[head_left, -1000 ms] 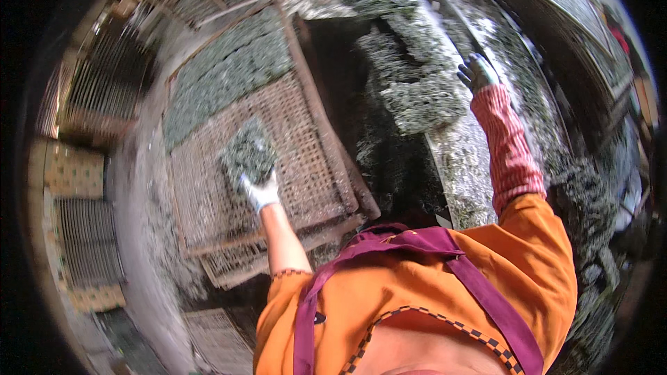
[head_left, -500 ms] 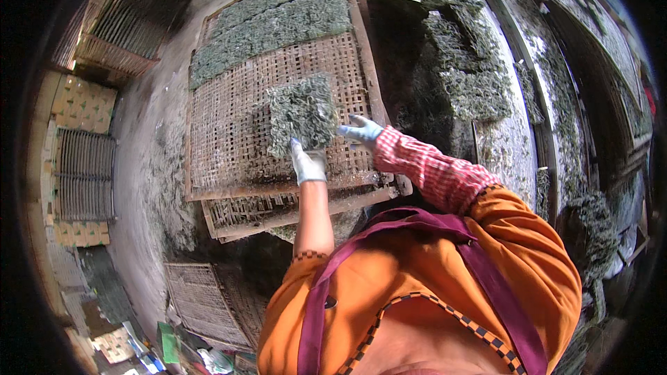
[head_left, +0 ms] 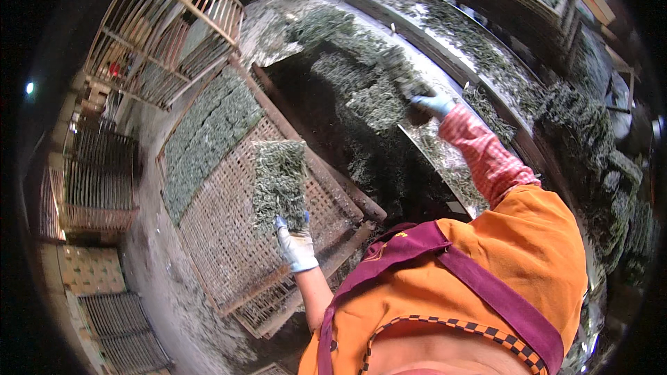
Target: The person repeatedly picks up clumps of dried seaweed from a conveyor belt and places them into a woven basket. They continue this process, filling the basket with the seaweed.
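My left hand [head_left: 296,246], in a pale glove with bluish fingertips, grips the lower edge of a matted rectangular slab of grey-green leafy strands [head_left: 279,182]. The slab is held over the bare part of a woven bamboo rack [head_left: 222,215]. Across the rack's far left part lie flat, similar green slabs [head_left: 208,125]. Off to the right, my gloved right hand [head_left: 436,104] is at the edge of a heap of loose green strands [head_left: 375,101]. Its fingers are bent around a dark, blurred clump that I cannot make out.
Another rack [head_left: 257,312] lies under the first. Slatted frames stand at the far left [head_left: 167,35] and left [head_left: 101,180]. A long rail [head_left: 389,28] runs behind the heap. Stacked trays [head_left: 514,7] stand at the far right, with hanging strands [head_left: 590,160] nearer.
My right hand has left the slab's side and reached right to the heap, its fingers now bent. My left hand still holds the slab. The whole view has turned toward the right.
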